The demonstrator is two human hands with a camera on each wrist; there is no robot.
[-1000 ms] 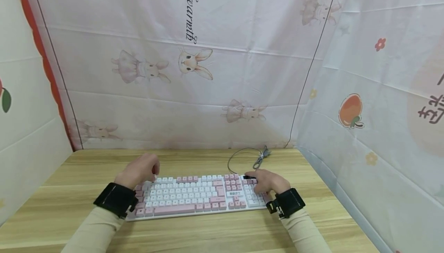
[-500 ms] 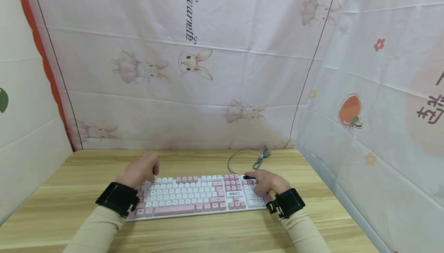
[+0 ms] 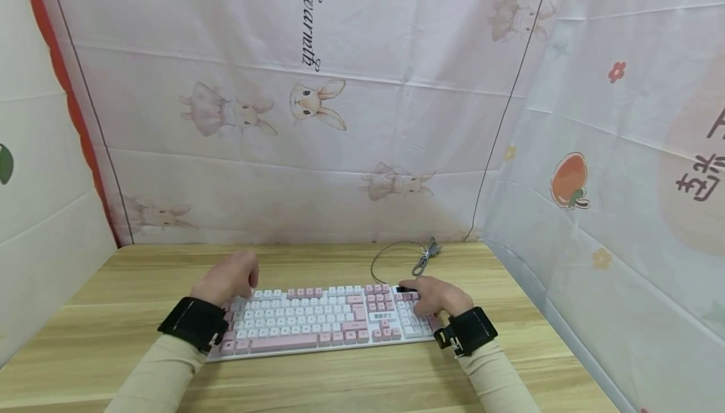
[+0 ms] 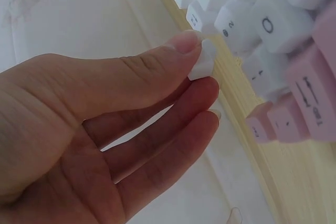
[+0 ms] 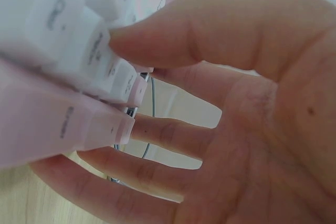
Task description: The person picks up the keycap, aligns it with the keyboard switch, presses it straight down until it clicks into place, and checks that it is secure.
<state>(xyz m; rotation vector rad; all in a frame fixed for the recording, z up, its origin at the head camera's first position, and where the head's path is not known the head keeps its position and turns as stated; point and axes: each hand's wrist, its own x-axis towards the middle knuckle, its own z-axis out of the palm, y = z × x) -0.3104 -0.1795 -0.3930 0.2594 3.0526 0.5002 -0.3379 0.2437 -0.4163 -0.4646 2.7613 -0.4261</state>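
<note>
A white and pink keyboard (image 3: pixel 286 318) lies on the wooden table. At its upper left corner my left hand (image 3: pixel 228 277) pinches a small white keycap (image 4: pixel 203 65) between thumb and fingertips, beside the top-row keys. I cannot tell whether this keycap is still seated. My right hand (image 3: pixel 438 295) grips the keyboard's right end: its thumb lies on the number-pad keys (image 5: pixel 89 51), while the other fingers reach past the far and right edges, their tips partly hidden behind it.
Behind the keyboard a grey cable (image 3: pixel 419 267), bundled with a tie, rests on the tabletop (image 3: pixel 317 381). Printed cloth (image 3: pixel 340 167) hangs along the back and both sides. Black straps (image 3: pixel 192 325) are worn on both wrists.
Both hands keep the same hold on the keyboard and keycap. Only the head view has shifted very slightly.
</note>
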